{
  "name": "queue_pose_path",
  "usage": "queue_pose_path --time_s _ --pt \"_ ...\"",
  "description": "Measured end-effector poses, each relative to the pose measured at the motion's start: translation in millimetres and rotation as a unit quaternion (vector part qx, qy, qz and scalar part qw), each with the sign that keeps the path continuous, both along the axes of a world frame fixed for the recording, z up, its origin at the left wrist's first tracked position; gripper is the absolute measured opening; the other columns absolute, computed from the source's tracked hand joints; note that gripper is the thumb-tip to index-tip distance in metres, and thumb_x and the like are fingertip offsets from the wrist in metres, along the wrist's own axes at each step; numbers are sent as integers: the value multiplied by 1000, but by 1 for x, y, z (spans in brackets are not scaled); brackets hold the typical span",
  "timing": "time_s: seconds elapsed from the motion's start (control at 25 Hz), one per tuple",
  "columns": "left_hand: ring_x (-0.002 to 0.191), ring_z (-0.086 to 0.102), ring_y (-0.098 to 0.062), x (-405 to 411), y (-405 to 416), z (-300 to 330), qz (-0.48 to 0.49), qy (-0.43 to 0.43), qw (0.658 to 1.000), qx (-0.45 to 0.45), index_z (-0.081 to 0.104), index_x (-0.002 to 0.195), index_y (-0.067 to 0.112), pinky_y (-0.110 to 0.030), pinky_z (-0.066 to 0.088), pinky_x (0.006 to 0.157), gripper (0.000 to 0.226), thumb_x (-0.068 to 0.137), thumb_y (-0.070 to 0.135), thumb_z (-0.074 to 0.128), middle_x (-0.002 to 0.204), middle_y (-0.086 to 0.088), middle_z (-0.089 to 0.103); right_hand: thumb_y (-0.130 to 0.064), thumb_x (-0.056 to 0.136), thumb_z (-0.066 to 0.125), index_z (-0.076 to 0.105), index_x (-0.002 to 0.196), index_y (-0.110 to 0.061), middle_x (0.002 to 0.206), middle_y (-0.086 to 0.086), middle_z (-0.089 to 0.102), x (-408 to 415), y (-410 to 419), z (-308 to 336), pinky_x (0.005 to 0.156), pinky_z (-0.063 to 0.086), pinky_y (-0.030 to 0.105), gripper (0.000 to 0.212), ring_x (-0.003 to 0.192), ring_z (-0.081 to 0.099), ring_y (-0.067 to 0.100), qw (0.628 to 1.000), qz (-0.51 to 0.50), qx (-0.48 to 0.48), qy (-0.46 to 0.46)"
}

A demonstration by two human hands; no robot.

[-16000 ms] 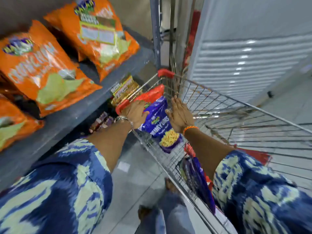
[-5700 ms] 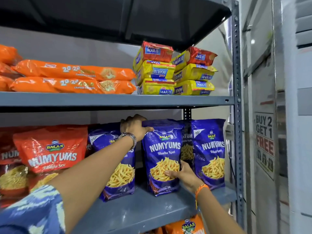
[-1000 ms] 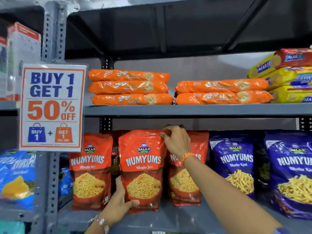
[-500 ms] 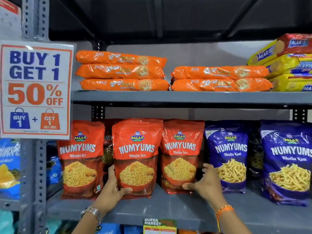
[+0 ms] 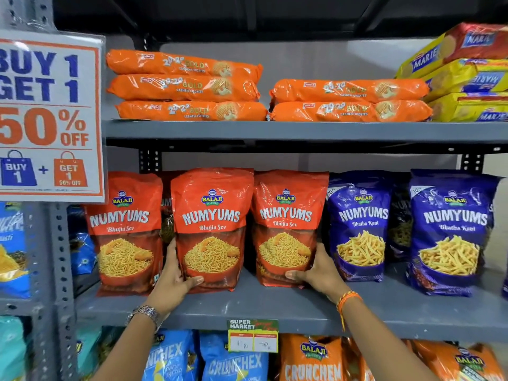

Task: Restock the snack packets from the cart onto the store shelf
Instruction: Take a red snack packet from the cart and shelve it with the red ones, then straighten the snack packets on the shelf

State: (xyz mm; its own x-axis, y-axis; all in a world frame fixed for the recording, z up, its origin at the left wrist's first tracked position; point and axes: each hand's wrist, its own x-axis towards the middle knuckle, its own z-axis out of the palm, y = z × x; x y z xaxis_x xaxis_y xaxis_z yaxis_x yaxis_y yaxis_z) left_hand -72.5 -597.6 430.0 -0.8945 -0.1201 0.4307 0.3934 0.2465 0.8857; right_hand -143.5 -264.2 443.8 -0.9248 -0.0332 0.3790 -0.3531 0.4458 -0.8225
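Note:
Three red Numyums Bhujia Sev packets stand upright in a row on the grey middle shelf. My left hand grips the lower left corner of the middle red packet, thumb on its front. My right hand holds the lower right edge of the right red packet, thumb on its front. The left red packet stands untouched. Two purple Numyums Bhatha Kani packets stand further right on the same shelf. The cart is out of view.
Orange cookie rolls and yellow Marie packs fill the shelf above. A promo sign hangs on the left upright. Blue and orange Crunchex bags sit below, behind a price tag.
My right hand came down from the top of the red packets to the lower edge of the right red packet. My left hand stays on the middle packet. The view has closed in slightly.

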Motion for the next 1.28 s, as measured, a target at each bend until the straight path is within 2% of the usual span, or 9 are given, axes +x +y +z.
queue_pose_path --time_s 0.28,0.72,0.8,0.84,0.92,1.0,1.08,1.16,1.28 --pt "147 28 -29 -2 -10 -5 -17 -2 1000 7 11 132 75 -58 28 117 116 77 -4 76 161 -7 23 -44 41 97 42 126 -24 126 -7 62 16 18 -8 104 52 45 103 120 60 16 999 38 -18 -25" --pt "139 40 -36 13 3 5 -10 -26 1000 14 0 138 67 -49 39 111 124 77 -15 70 156 -9 32 -44 50 95 40 129 -24 125 -8 60 25 27 -5 101 52 35 98 121 59 14 997 76 16 -15" --pt "144 32 -34 27 23 9 59 -13 998 13 -10 149 50 -48 31 115 132 71 -14 75 160 -9 26 -43 51 95 39 136 -25 126 -9 59 37 45 -3 99 49 24 104 121 58 10 996 88 27 -2" --pt "144 32 -31 37 43 7 136 11 990 24 -4 153 40 -44 29 116 129 69 -13 79 158 -13 28 -43 49 95 41 138 -25 125 -8 60 46 61 -2 97 47 19 106 118 59 7 997 76 17 14" --pt "135 46 -30 66 100 0 251 96 961 61 25 149 28 -29 38 113 108 66 -13 81 145 -18 47 -34 46 97 52 131 -23 115 -4 67 65 101 2 86 51 14 97 104 65 5 995 -9 -54 86" --pt "115 62 -24 81 170 -11 210 174 960 62 52 128 28 -22 49 99 76 69 -11 79 122 -10 64 -21 47 98 60 117 -18 103 4 70 79 157 1 82 55 19 80 94 68 16 963 -162 -144 160" --pt "111 65 -13 75 231 -12 71 149 986 -12 59 114 38 -27 51 98 62 71 -1 80 118 2 66 -26 44 99 59 117 -14 109 10 68 85 211 1 91 56 37 85 98 67 26 931 -291 -156 158" --pt "132 51 -11 48 275 -9 -93 39 995 -22 48 133 33 -33 39 113 77 69 10 85 141 -1 54 -37 38 99 53 126 -11 122 13 64 80 245 -5 98 53 47 103 110 64 29 930 -335 -102 114" --pt "148 20 -10 -7 324 -2 -121 -46 989 -78 3 155 16 -34 19 123 130 59 33 88 163 -2 20 -33 42 99 42 139 -4 140 16 54 70 277 -11 109 44 46 116 130 53 31 941 -321 -80 67"
